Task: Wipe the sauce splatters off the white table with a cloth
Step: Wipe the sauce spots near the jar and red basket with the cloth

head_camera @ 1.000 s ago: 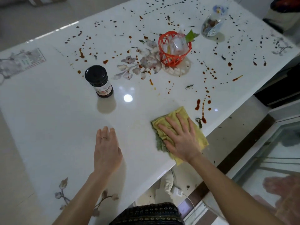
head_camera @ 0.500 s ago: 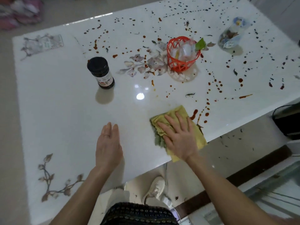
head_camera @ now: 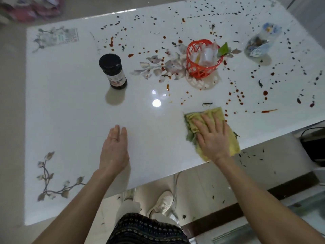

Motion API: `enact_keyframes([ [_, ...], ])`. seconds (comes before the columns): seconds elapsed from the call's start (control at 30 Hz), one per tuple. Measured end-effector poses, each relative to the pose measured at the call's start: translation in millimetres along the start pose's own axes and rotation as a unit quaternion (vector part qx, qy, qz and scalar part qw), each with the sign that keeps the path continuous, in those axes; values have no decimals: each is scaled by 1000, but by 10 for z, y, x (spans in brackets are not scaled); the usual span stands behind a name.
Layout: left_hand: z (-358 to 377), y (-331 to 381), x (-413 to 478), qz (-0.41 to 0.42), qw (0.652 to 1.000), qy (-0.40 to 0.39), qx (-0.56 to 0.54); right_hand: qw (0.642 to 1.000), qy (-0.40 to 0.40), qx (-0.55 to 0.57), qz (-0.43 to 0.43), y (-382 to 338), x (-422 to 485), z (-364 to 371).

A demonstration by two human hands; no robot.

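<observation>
White table [head_camera: 70,111], sauce spots [head_camera: 235,95] across its upper right.
Right hand [head_camera: 212,138] lay flat, fingers spread, on the yellow cloth [head_camera: 232,145] lower right; left hand [head_camera: 114,150] rested flat, fingers together.

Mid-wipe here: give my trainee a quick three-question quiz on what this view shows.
1. True or false: the right hand presses flat on the yellow cloth.
2. Multiple choice: the left hand is (a) lifting the dark jar, (b) open on the white table, (c) holding the red basket.
3. Fill in: the sauce drops nearest the cloth lie on its ____ side, toward the basket.

Key: 1 true; 2 b; 3 far.
</observation>
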State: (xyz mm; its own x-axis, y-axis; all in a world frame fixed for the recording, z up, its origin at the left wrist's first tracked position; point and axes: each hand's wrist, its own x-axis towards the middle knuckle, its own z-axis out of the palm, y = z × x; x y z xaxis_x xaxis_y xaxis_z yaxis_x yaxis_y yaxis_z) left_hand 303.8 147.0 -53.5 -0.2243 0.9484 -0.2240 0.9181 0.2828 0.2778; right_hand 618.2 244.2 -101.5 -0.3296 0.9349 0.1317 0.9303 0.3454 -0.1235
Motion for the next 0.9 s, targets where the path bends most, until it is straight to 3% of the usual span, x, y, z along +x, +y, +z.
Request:
enact_keyframes([
  [0.1, 12, -22, 12, -2, 1000, -10, 19, 998, 15, 10, 64, -327, -25, 0],
  [0.23, 3, -43, 21, 4, 1000, -19, 20, 996, 15, 15, -87, -873, -334, 85],
  [0.3, 0, -67, 27, 9, 1000, -17, 20, 985, 16, 25, -167, -731, -231, 82],
  [0.37, -2, -72, 22, 10, 1000, -19, 13, 981, 14, 17, -194, -466, -54, 86],
  [0.5, 4, -78, 19, 12, 1000, -17, 10, 1000, 3, 26, 14, -83, 176, 70],
  [0.6, 26, -88, 19, 11, 1000, -15, 14, 993, 19, 21, 117, -476, 110, 80],
  [0.7, 9, -78, 20, 10, 1000, -18, 9, 1000, 12, 20, 1, -982, -29, 109],
  [0.8, -59, -80, 26, 20, 1000, -15, 2, 994, 9, 24, -109, -937, 211, 144],
  [0.83, -80, -81, 28, 20, 1000, -15, -5, 995, 10, 17, -102, -842, 337, 161],
  [0.9, -102, -91, 38, 14, 1000, -10, -19, 1000, -1, 10, -6, -645, 559, 172],
])
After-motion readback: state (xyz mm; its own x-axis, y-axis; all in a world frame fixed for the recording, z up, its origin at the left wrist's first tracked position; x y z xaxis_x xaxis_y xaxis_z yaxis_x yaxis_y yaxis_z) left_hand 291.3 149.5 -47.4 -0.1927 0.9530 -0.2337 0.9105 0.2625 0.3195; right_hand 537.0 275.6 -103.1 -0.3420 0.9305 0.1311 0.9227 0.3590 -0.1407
